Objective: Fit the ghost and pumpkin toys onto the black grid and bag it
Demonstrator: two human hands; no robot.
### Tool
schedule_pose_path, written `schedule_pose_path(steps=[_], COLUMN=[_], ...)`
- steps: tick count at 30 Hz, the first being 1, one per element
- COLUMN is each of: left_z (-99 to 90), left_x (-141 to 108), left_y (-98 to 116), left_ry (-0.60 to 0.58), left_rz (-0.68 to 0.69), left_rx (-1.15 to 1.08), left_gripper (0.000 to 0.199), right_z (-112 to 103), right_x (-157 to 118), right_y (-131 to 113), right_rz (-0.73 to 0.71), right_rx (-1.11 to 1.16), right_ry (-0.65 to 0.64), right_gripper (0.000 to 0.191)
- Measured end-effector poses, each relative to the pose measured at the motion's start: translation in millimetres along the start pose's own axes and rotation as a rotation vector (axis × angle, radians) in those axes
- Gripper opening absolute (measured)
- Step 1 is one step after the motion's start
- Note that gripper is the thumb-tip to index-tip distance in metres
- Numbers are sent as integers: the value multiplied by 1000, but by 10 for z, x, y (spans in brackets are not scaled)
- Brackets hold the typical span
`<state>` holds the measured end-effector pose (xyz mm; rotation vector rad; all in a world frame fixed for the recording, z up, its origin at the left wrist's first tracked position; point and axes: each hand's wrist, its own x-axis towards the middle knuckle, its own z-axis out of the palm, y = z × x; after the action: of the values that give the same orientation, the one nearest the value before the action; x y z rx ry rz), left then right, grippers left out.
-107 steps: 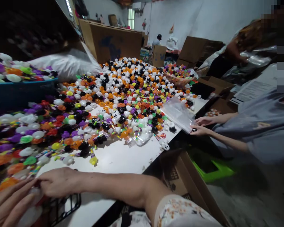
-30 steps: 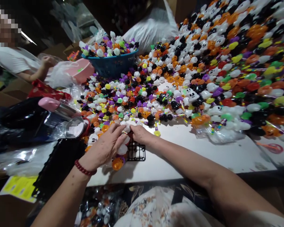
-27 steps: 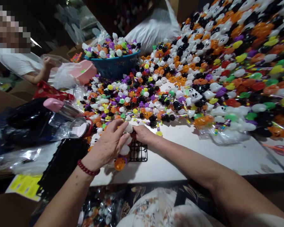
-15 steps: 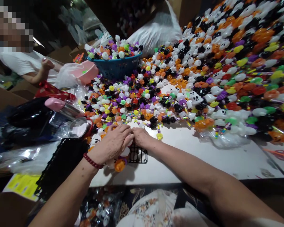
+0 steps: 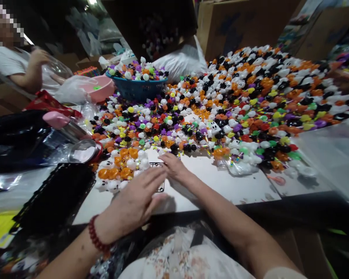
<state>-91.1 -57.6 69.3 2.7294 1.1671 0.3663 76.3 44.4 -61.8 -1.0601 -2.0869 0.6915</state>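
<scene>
My left hand [image 5: 135, 197] is open, its fingers stretched out over the near right part of a black plastic grid [image 5: 155, 164]. My right hand [image 5: 176, 168] lies at the grid's right side, fingers extended toward its far corner, with no object visible in them. The left fingertips partly cover the right thumb area. Left of the bare grid squares stand rows of orange and white toy tops [image 5: 120, 164], some with ghost faces. They hide whatever holds them underneath.
A large heap of ghost, pumpkin and coloured toys [image 5: 221, 100] covers the back of the white table [image 5: 209, 186]. A blue basket [image 5: 136, 87], pink basin [image 5: 97, 91] and pink-lidded flask [image 5: 62, 124] stand left. Stacked black grids [image 5: 58, 193] lie near left. A co-worker [image 5: 14, 64] handles clear plastic.
My left hand has drawn back toward me and opened out, uncovering the orange and white toys. The view has turned right. The co-worker's arm has moved.
</scene>
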Motion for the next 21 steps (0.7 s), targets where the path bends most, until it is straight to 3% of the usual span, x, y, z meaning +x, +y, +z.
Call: schedule_pose_path(steps=[3,5,8,10,15,18,21], left_z=[440,829,1338,1552,1755,1812,1852], left_x=[-285,-393,-419,-397,-384,-375,-342], left_y=[212,191,38,-56,-156,-198,-224], left_ry=[-76,-34,104,170,241,302,391], left_rz=[-17,-104,-231,-270,-258,-236,-200], left_rx=[-88,-68,-5,35,144,192,221], left_gripper=[39,43,52,56,63,66,67], right_z=[-299,-422,-429,-344,-111,-83,-116], right_x=[-392,-570,-665,-655,-665,-740,-848], right_y=[113,190,259,259,172,130,124], right_rz=[53,104,164,167,104,30,20], right_rx=[-109,-160,-233,-270,-350,-386,-376], right_ry=[105,107,121,129,91,69,135], right_gripper=[27,26,28,30,42,50,51])
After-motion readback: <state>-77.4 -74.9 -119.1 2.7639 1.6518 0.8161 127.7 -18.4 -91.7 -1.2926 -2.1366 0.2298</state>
